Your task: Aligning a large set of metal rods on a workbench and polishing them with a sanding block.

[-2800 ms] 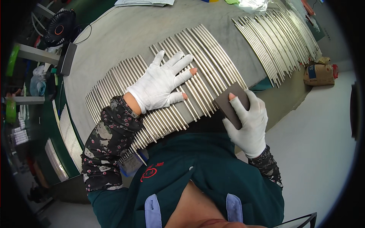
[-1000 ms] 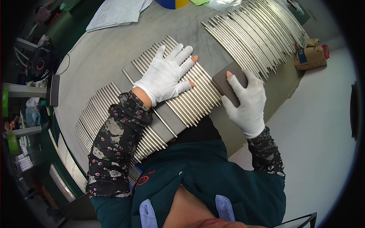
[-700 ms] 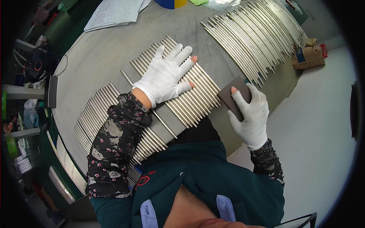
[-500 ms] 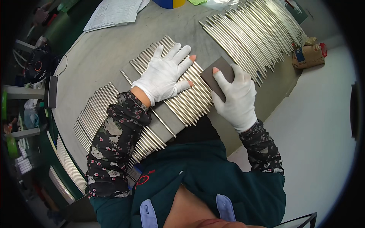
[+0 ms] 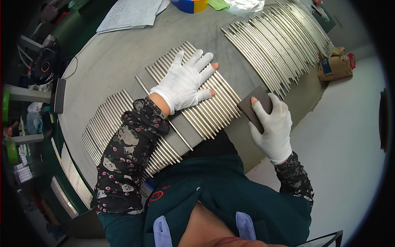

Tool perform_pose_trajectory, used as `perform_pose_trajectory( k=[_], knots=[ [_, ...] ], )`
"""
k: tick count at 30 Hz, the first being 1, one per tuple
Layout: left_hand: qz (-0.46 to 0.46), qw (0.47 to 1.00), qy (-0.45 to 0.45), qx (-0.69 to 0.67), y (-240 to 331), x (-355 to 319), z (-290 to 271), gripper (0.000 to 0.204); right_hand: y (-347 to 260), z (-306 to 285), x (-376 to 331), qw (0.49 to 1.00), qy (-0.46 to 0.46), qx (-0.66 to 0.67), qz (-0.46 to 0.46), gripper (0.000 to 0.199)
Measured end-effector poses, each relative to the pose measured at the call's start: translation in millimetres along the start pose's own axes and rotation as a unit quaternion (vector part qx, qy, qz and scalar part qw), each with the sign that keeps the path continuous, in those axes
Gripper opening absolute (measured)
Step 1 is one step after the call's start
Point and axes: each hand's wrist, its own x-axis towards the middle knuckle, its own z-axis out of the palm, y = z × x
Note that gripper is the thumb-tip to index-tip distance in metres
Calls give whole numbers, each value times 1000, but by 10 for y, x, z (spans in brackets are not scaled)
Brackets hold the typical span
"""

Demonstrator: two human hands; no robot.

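My left hand (image 5: 181, 82), in a white glove with thumb and index fingertips bare, lies spread on a row of thin metal rods (image 5: 214, 111). My right hand (image 5: 271, 127), gloved the same way, grips a flat dark grey-brown block (image 5: 257, 108) just right of that row. Left of the hand-covered group, one single rod (image 5: 181, 135) lies apart, partly hidden under my left wrist. Another group of rods (image 5: 108, 119) lies farther left, partly covered by my sleeve. A larger batch of rods (image 5: 279, 45) is spread at the far right.
Paper sheets (image 5: 129, 15) lie at the back left of the grey table (image 5: 98, 61). At the back stands a blue and yellow round object (image 5: 190, 5). A brown package (image 5: 335, 68) is beyond the right batch, and a dark fan (image 5: 44, 66) is at the left.
My right hand has moved right and toward me with the block, away from the rods' right edge. My left hand stays spread on the rods.
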Motion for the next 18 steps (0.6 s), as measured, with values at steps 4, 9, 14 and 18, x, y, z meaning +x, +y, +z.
perform_pose_trajectory(
  k=[4, 9, 14, 18],
  knots=[
    [9, 1000, -3, -7, 18, 81, -8, 71, -127, 133, 390, 999, 35, 7, -10, 50],
    [4, 1000, -19, 2, 17, 90, 6, 72, 6, -16, 86, 1000, 2, 0, -11, 53],
    [11, 1000, -16, -4, 36, 154, -7, 72, -79, 142, 361, 999, 44, -5, -12, 51],
    [0, 1000, -18, -8, 11, 129, 12, 72, -32, 89, 276, 999, 26, 17, -16, 51]
  ],
)
